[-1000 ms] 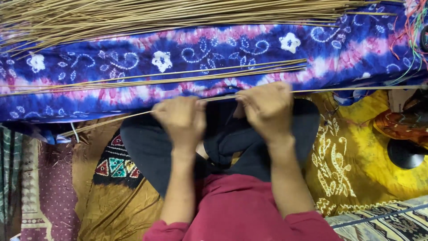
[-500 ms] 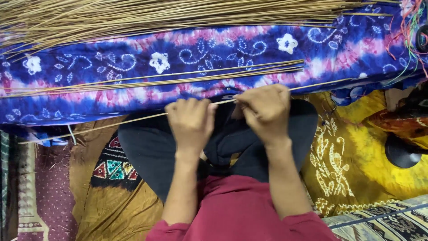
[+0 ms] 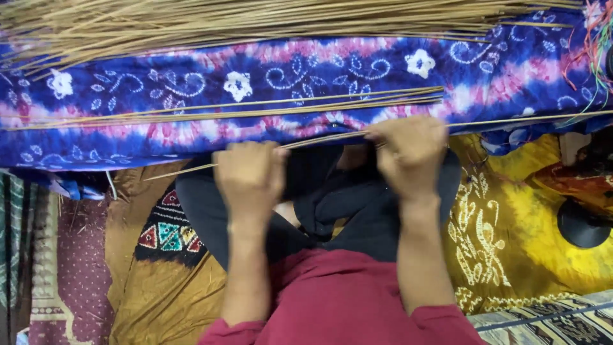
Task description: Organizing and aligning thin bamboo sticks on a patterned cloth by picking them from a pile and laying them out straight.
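My left hand [image 3: 250, 182] and right hand [image 3: 408, 153] are both clamped on one thin stick [image 3: 319, 138], which runs across the middle of the frame, slanting down toward the left. To work it well I should, I think, keep my fists close along it and my pull even, since so slender a stalk looks likely to snap or spring. It is pale, straw-coloured, stiff and smooth. A few like it lie in a small bundle [image 3: 255, 112] just above, on the blue and pink tie-dyed cloth [image 3: 159, 83], soft and rumpled. A thick heap [image 3: 255, 22] fills the top edge. Yellow patterned cloth [image 3: 511, 243] lies lower right.
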